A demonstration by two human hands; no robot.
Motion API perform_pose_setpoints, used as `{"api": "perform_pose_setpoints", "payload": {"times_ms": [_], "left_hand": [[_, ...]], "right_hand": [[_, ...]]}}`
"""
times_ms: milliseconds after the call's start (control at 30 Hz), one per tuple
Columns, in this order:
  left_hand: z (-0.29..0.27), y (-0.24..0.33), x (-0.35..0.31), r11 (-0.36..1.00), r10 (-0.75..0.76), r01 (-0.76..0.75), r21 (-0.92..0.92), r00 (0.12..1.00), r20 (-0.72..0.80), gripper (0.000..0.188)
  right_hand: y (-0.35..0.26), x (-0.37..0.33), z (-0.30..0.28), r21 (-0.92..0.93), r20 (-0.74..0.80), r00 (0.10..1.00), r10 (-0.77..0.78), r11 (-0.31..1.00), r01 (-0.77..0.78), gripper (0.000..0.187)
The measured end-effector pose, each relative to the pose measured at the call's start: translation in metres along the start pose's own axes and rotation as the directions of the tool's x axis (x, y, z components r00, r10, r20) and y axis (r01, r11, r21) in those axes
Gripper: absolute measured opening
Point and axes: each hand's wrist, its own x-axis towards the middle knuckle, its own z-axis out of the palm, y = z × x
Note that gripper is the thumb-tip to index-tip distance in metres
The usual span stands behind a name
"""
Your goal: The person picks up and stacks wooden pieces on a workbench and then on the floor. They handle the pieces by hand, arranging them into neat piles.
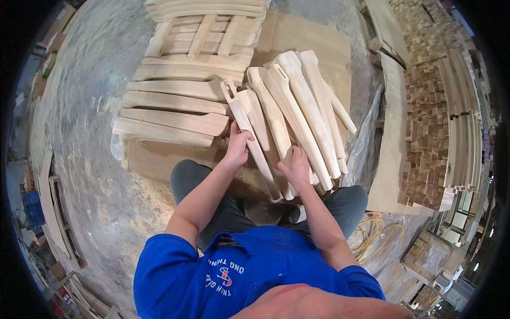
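My left hand [237, 144] is closed around a slim wooden chair-leg-like piece [257, 150], slotted at its far end and tilted, its near end close to my lap. My right hand [295, 166] grips the lower part of a second pale shaped piece [272, 117], just right of the first. A shorter tapered piece [254, 117] lies between these two. Right of my right hand, several similar long pieces [305, 90] lie side by side, one with a slot in its far end. Some fingertips of my right hand are hidden behind the wood.
At the left, curved wooden pieces [175, 101] lie in a row on flattened cardboard [159, 159], more stacked beyond. Stacks of cut wood blocks [425, 133] stand at the right. Clear plastic sheeting [367, 138] and a yellow hose [374, 231] lie on the concrete floor.
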Motion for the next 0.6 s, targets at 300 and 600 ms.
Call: {"api": "perform_pose_setpoints", "payload": {"times_ms": [300,600], "left_hand": [[0.012,0.0,0.0,0.985,-0.139,0.144,0.091,0.989,-0.059,0.073],[0.008,-0.012,0.013,0.981,-0.103,0.107,0.163,0.994,-0.03,0.061]], "right_hand": [[0.003,-0.023,-0.018,0.198,-0.08,0.992,-0.099,0.974,0.114,0.058],[0.018,-0.003,-0.122,0.528,-0.16,0.96,0.231,0.842,-0.115,0.061]]}}
